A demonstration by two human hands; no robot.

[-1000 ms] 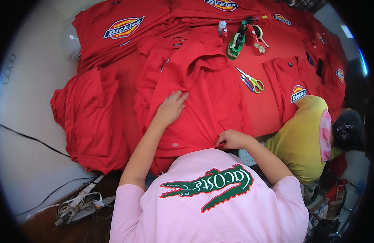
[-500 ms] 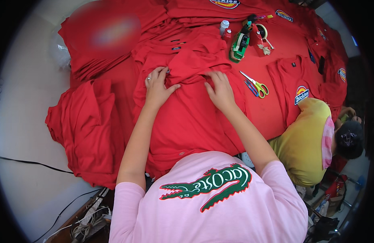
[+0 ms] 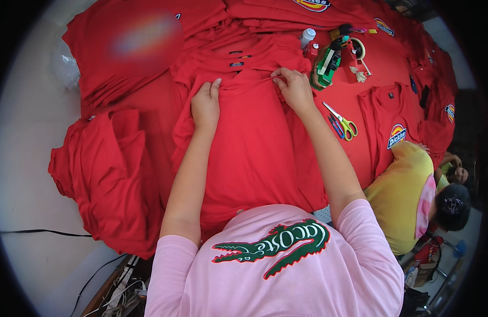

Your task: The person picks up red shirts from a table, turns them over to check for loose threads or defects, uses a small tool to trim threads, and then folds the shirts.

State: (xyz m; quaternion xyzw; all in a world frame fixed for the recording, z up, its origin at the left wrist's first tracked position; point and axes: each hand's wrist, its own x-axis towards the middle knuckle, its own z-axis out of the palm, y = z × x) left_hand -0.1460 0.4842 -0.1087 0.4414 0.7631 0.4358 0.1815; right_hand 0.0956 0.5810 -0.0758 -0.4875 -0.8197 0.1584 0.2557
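A red T-shirt (image 3: 249, 142) lies spread in front of me, its lower end reaching toward my body. My left hand (image 3: 206, 105) pinches the shirt near its left shoulder. Across from it, my right hand (image 3: 295, 89) is closed on the cloth at the right shoulder, pulling a fold taut between the two hands. Just beyond my hands, the necklines of more red shirts (image 3: 238, 50) with small dark labels lie layered under or behind this one.
Right of the shirt lie yellow-green scissors (image 3: 348, 127) and blue snips (image 3: 336, 127). Farther back are a green tape dispenser (image 3: 324, 68), a tape roll (image 3: 358, 48) and a white bottle (image 3: 308, 36). Heaped red shirts (image 3: 104, 174) are at left; a co-worker in yellow (image 3: 402, 195) bends at right.
Both hands have gripped the cloth and drawn it straight; the right hand moved farther away. The bunched shirt now lies smoother, and the necklines behind show more plainly.
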